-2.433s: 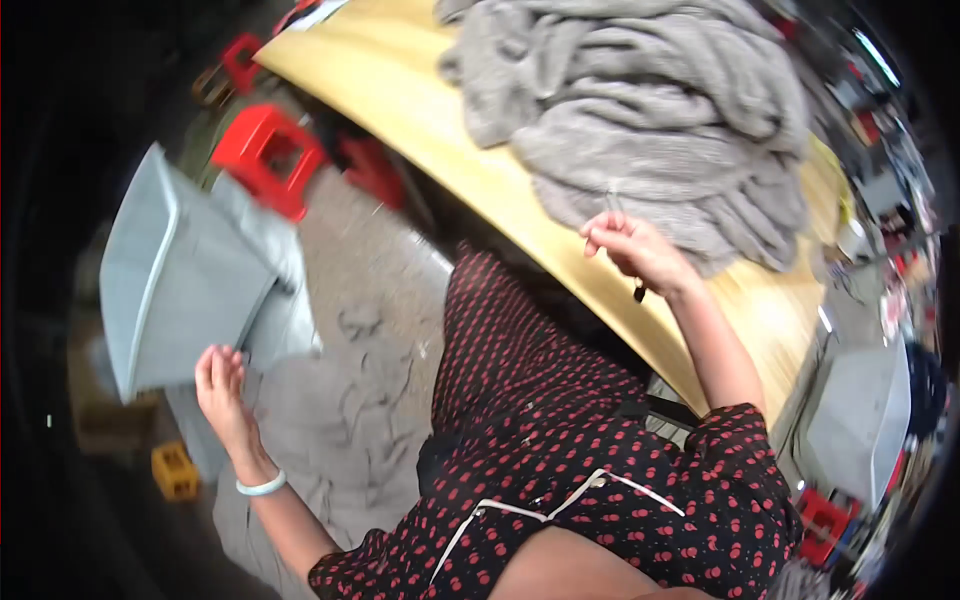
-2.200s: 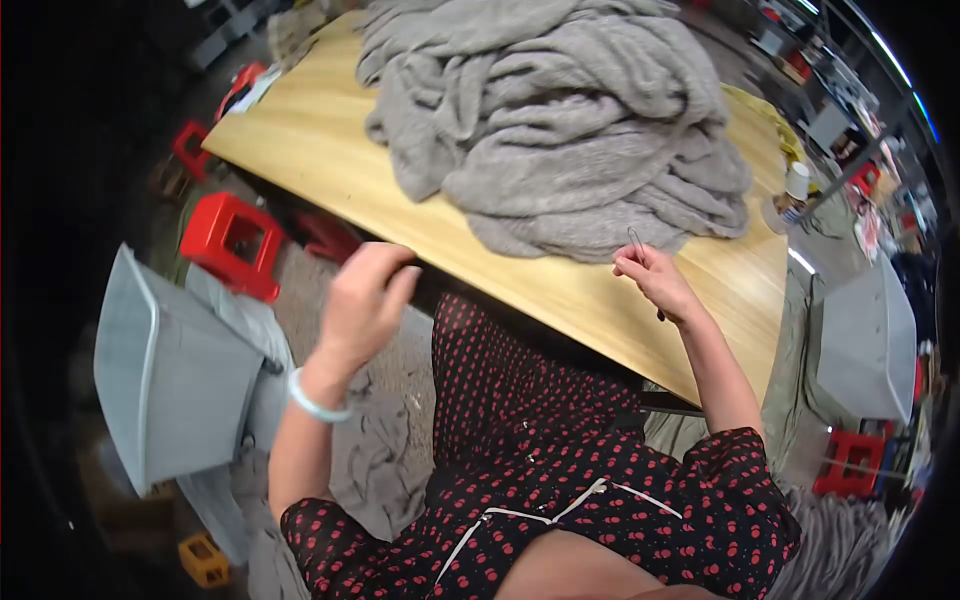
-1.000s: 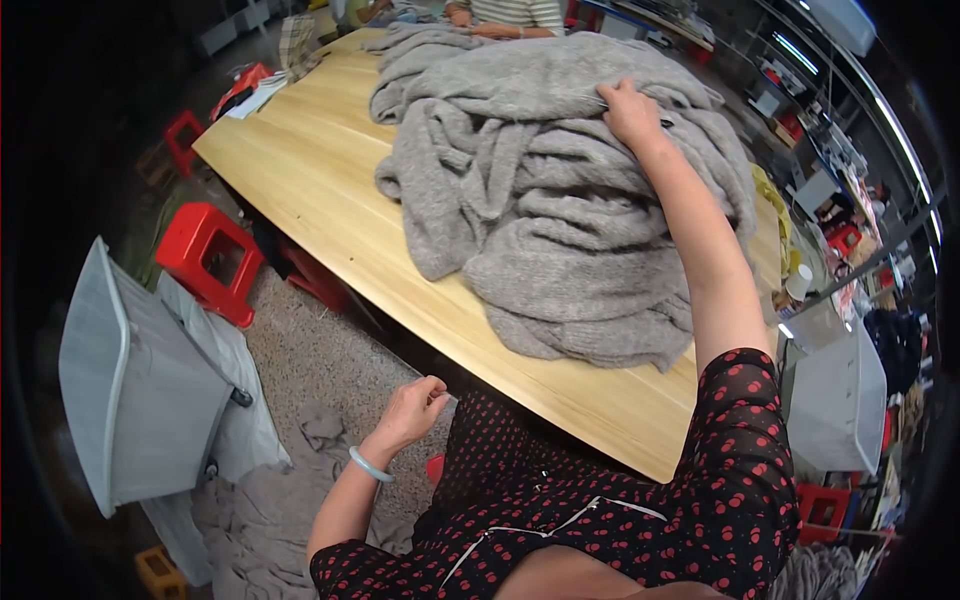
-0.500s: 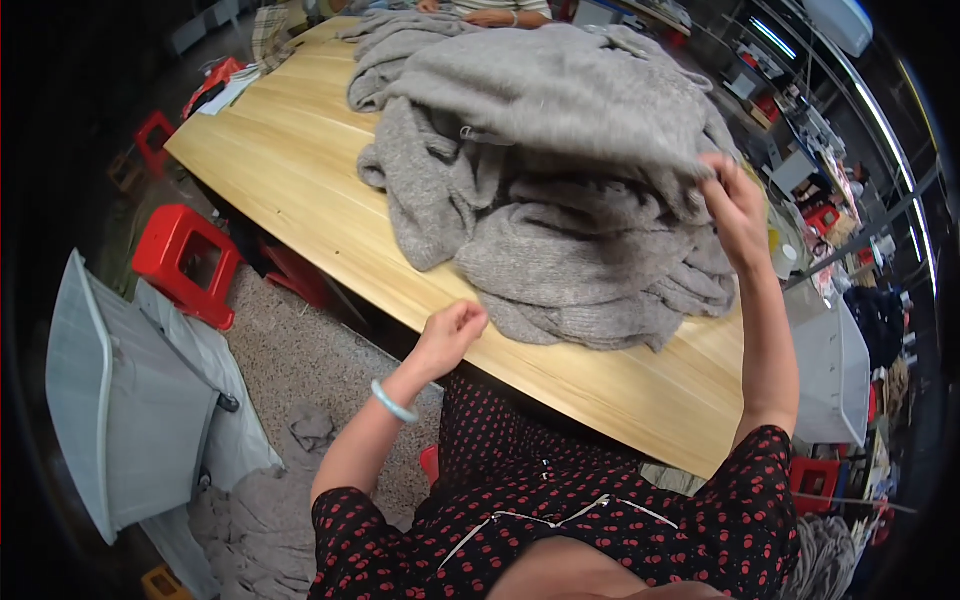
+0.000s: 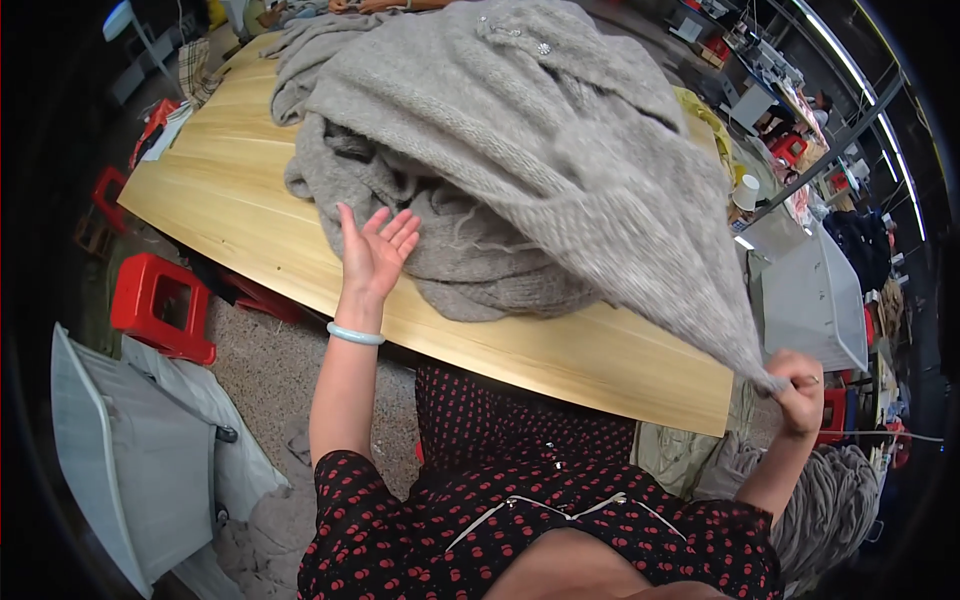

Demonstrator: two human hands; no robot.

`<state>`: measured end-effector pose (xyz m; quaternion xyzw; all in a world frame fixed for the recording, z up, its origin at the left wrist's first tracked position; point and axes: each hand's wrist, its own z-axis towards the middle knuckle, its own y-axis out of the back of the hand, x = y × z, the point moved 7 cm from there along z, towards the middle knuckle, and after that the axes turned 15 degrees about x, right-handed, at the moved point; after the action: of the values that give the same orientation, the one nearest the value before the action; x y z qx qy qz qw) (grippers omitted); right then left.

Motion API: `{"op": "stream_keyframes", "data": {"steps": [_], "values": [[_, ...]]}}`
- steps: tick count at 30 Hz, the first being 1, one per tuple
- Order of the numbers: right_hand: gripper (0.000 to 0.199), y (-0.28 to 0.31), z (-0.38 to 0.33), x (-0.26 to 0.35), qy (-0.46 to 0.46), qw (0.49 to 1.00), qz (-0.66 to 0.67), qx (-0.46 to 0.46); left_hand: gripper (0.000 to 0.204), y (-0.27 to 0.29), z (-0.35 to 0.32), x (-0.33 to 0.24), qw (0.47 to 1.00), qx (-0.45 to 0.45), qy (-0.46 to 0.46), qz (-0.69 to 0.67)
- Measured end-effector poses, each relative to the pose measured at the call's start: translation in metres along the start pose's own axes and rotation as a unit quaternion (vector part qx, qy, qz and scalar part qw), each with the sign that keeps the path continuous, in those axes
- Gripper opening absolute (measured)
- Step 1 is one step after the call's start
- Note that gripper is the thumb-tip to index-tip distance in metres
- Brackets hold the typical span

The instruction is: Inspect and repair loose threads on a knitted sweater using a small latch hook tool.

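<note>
My right hand (image 5: 798, 390), off the table's right front corner, is closed round a corner of a grey knitted garment (image 5: 620, 200). The knit is drawn out taut from the pile toward that hand, and small shiny buttons show on its far part. Beneath it, more grey knitwear (image 5: 480, 270) lies heaped on the wooden table (image 5: 220, 170). My left hand (image 5: 375, 250) is open, palm up with fingers spread, in front of the heap's left side and holds nothing. A pale bracelet circles that wrist.
Red stools (image 5: 160, 305) and a grey plastic bin (image 5: 110, 450) stand left of the table. Another pale bin (image 5: 815, 300) is at the right, near a stack of grey knitwear (image 5: 825, 500). A co-worker's arms (image 5: 390, 5) show at the far edge.
My right hand has pulled the garment's corner right and toward me, stretching it across the heap. My left hand has moved up and left, and its fingers have spread.
</note>
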<state>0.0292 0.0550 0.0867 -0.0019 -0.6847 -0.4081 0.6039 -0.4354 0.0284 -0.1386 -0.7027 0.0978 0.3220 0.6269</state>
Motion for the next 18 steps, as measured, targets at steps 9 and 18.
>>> {"op": "stream_keyframes", "data": {"steps": [9,18], "values": [[0.017,0.034,-0.106,-0.147,-0.303,0.938,0.149,-0.082,0.104,-0.028,0.04,0.016,1.0,-0.001,0.008,-0.006],[0.018,-0.02,0.154,-0.014,0.074,0.967,-0.208,-0.125,0.058,-0.043,0.09,-0.003,0.998,0.034,-0.003,0.051]]}}
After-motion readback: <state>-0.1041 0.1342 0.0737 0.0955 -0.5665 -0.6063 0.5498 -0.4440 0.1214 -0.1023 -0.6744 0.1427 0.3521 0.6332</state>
